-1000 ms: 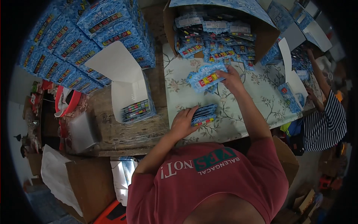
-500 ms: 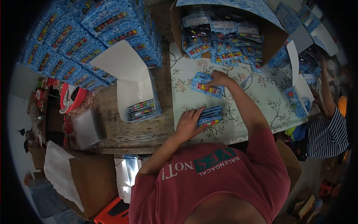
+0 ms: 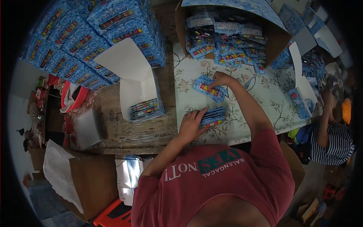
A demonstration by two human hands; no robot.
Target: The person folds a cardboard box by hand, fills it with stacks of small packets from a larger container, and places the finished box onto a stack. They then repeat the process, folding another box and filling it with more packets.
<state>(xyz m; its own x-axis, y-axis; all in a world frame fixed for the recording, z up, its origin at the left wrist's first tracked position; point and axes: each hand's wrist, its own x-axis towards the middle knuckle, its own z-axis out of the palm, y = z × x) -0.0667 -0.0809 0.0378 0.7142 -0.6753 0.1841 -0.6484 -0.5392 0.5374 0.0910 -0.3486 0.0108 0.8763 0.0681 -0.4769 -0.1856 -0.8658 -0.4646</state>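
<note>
My left hand (image 3: 191, 125) is closed around the side of a small stack of blue printed packets (image 3: 212, 116), which rests on the flowered tablecloth (image 3: 261, 109). Farther forward, my right hand (image 3: 222, 80) has its fingers bent down onto a blue packet (image 3: 207, 90) with a row of coloured pictures, and seems to pinch it; the fingertips are partly hidden. To the left of my hands stands an upright white-lined carton (image 3: 138, 92), its lid raised, with several packets (image 3: 143, 109) stacked in its bottom.
A large cardboard box (image 3: 278, 43) lies open toward me, with many blue packets (image 3: 230, 41) spilling out. Stacked blue cartons (image 3: 81, 43) rise at the back left. At right a co-worker in a striped shirt (image 3: 332, 143) works beside another open carton (image 3: 300, 102). Clear plastic (image 3: 90, 128) lies at left.
My hands stay nearly in place; the packet under my right hand has tilted slightly. At right, the co-worker's arms have shifted position. The whole view has moved a little.
</note>
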